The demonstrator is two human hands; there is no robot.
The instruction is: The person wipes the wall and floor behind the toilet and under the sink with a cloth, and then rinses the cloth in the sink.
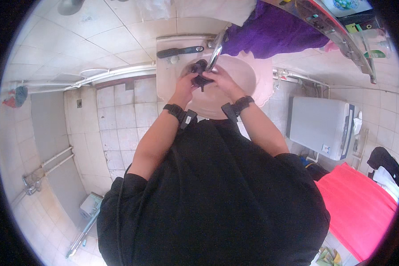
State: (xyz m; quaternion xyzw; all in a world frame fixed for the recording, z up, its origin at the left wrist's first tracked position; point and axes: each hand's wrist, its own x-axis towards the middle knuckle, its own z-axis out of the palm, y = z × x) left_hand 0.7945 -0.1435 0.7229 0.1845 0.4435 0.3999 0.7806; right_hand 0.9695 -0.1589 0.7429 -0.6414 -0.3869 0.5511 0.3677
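Over the pink washbasin, both my hands grip one small bunched dark thing, which looks like a piece of dark cloth. My left hand has its fingers closed on the cloth's left side. On the other side, my right hand pinches it close to the spout. A chrome faucet reaches down to the cloth from the back of the basin. I cannot make out whether water runs. The undersides of the fingers are hidden.
A black hairbrush lies on the basin's back left ledge. Behind the faucet hangs a purple towel, below a cluttered shelf. A grey-white appliance stands to the right, with a bright pink cloth nearer. A mop leans at left.
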